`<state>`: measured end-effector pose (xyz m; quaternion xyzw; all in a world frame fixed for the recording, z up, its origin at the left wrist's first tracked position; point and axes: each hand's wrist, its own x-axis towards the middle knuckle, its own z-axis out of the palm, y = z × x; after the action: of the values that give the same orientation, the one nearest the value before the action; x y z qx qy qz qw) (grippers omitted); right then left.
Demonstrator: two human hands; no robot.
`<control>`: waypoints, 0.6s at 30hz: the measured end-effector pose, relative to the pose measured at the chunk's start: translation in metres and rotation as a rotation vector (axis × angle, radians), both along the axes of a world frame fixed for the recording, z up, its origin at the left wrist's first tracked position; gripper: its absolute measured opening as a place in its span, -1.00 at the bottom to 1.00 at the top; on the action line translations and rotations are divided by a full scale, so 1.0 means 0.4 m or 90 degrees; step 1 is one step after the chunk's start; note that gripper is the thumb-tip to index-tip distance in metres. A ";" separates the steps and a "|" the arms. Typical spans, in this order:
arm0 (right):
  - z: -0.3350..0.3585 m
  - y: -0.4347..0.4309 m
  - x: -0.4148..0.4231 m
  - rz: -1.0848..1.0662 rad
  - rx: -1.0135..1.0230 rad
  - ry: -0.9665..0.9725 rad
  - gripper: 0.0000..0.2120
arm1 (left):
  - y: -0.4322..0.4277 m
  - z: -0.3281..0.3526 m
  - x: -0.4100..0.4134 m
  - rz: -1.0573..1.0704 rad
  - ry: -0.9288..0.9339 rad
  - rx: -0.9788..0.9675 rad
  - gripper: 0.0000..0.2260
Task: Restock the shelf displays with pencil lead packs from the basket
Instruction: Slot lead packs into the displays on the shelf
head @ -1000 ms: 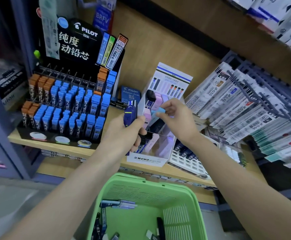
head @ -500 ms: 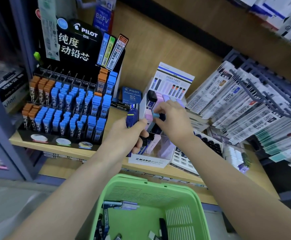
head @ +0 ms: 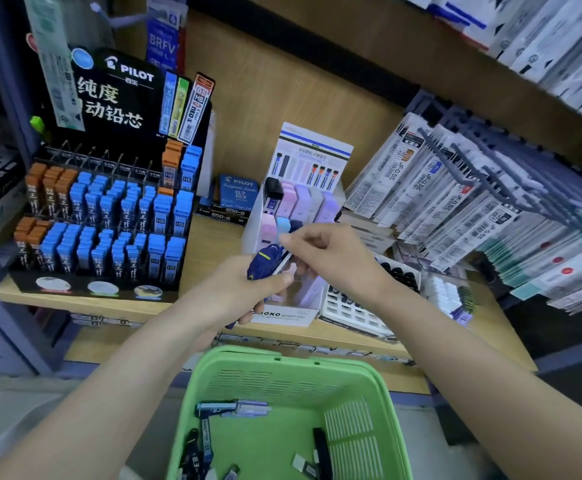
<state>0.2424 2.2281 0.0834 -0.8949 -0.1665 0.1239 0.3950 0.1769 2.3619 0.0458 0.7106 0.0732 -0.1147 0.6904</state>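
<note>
My left hand (head: 244, 292) grips a small bundle of pencil lead packs (head: 267, 259), a navy one on top, in front of the white MONO display box (head: 284, 315). My right hand (head: 334, 261) is just right of the bundle, thumb and fingers pinched together at its top. Whether they grip a pack is hidden. A light blue pack (head: 282, 225) stands in the box's front row beside pink and navy ones. Below, the green basket (head: 282, 362) holds several loose packs (head: 234, 408).
A black Pilot lead display (head: 109, 220) full of blue and orange packs fills the shelf's left. Hanging refill packets on grey hooks (head: 455, 202) crowd the right. A white tray of small items (head: 355, 306) sits beside the MONO box.
My right hand carried a light blue pack into the MONO box, left it in the front row, and drew back to the bundle in my left hand.
</note>
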 end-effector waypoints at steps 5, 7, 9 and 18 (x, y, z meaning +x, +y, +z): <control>0.019 -0.058 -0.027 -0.074 0.190 0.112 -0.91 | -0.023 -0.004 0.006 0.042 -0.004 -0.065 -0.85; 0.015 -0.089 -0.042 -0.091 0.229 0.134 -0.91 | -0.031 -0.007 0.009 0.097 0.002 -0.107 -0.87; 0.004 -0.120 -0.064 -0.092 0.226 0.158 -0.94 | -0.040 -0.011 0.012 0.131 0.004 -0.122 -0.86; -0.078 -0.184 -0.134 -0.052 0.053 0.020 -0.82 | -0.129 -0.030 0.021 0.045 -0.123 0.043 -0.80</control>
<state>0.1889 2.1546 0.0521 -0.8816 -0.1286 0.1147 0.4395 0.1854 2.3102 0.0336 0.7380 0.0351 -0.0192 0.6736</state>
